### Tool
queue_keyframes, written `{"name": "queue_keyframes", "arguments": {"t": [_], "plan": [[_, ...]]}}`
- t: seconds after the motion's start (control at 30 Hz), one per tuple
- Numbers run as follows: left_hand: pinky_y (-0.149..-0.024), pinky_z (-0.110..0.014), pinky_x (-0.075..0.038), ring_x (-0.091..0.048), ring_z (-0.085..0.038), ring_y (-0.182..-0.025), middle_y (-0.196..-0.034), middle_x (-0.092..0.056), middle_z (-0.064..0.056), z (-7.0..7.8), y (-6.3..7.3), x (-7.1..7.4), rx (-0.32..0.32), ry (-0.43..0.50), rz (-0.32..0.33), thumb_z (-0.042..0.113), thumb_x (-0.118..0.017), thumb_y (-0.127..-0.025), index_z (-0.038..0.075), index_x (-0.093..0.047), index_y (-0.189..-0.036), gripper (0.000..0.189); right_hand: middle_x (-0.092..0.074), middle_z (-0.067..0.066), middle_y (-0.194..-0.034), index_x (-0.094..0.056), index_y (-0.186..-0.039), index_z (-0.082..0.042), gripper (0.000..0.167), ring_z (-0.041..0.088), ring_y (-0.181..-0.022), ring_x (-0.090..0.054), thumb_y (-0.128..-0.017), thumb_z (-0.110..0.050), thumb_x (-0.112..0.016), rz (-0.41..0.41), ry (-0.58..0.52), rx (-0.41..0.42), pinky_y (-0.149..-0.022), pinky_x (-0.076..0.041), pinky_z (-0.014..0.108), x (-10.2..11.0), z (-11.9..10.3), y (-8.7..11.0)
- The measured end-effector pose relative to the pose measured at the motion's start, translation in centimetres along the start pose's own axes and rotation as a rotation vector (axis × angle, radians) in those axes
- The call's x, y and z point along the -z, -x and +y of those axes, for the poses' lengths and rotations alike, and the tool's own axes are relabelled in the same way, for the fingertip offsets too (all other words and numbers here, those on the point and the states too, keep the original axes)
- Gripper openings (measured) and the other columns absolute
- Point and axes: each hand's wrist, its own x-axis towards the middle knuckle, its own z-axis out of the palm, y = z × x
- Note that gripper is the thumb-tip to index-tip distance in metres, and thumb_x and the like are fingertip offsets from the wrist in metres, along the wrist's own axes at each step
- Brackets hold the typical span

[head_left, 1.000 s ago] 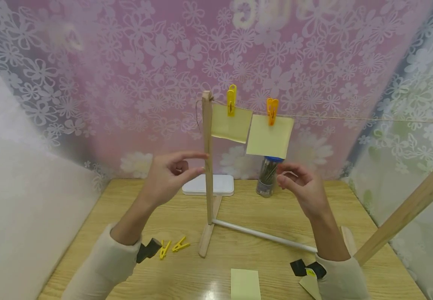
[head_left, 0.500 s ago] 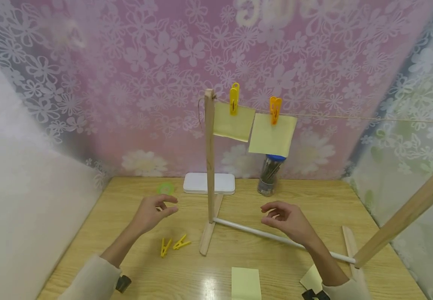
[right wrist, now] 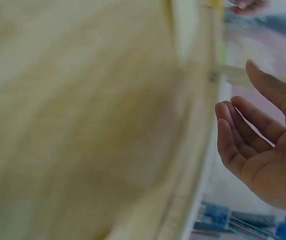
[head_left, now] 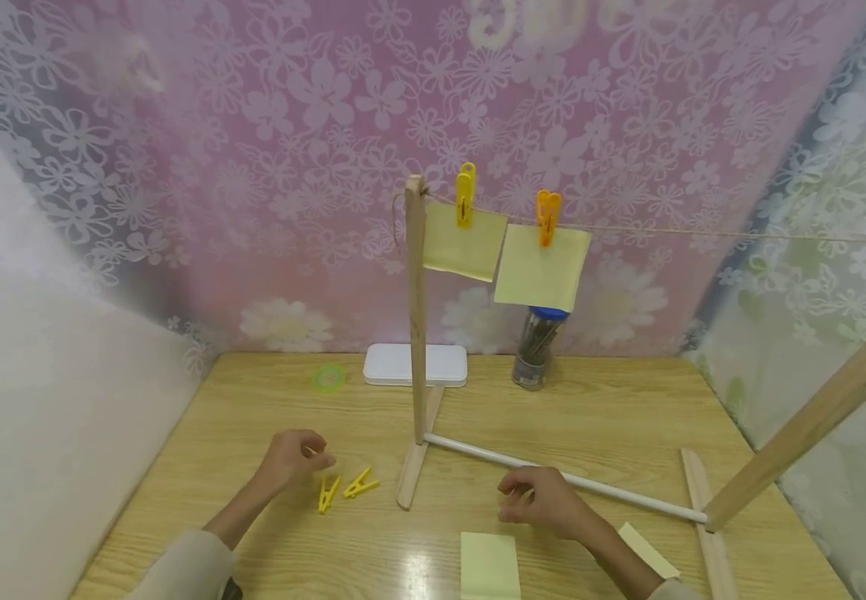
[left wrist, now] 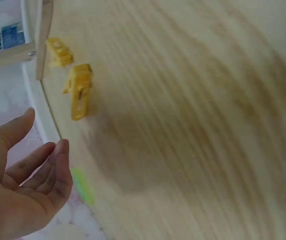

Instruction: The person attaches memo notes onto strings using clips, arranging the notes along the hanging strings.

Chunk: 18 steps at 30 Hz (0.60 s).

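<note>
Left hand [head_left: 288, 457], loosely bent, thumb apart, empty; two yellow clips [left wrist: 82, 79] near it on the table [head_left: 613, 404]. Right hand [head_left: 545, 502], likewise empty, near yellow paper [head_left: 489, 565]. Clips: best pinched singly, by the handles.

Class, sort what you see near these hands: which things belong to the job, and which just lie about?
Likely the job:
- yellow pegs
- orange peg
- hanging papers
- table papers
- string
- wooden stand

Probably just lying about:
- white box
- blue-topped jar
- green ring
</note>
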Motion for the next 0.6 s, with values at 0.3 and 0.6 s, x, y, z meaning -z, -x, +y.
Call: {"name": "queue_keyframes", "arguments": {"t": [0.3, 0.6], "plan": [[-0.061, -0.029, -0.054, -0.06, -0.013, -0.066, -0.072, -0.066, -0.005, -1.2, 1.1, -0.7, -0.022, -0.052, 0.004, 0.007, -0.08, -0.071, 0.003, -0.066, -0.072, 0.015, -0.062, 0.003, -0.086, -0.066, -0.094, 0.0, 0.037, 0.01, -0.075, -0.053, -0.069, -0.022, -0.083, -0.03, 0.13, 0.004, -0.066, -0.048, 0.018, -2.6, 1.0, 0.2], [-0.057, -0.025, -0.052, -0.06, -0.012, -0.063, -0.07, -0.067, -0.005, -1.5, 0.7, -0.7, -0.055, -0.057, -0.026, -0.001, -0.073, -0.074, 0.002, -0.067, -0.072, 0.007, -0.055, 0.003, -0.077, -0.06, -0.085, -0.001, 0.037, 0.007, -0.067, -0.046, -0.06, -0.006, -0.087, -0.045, 0.144, -0.019, -0.06, -0.044, 0.017, -3.4, 0.1, 0.2]]}}
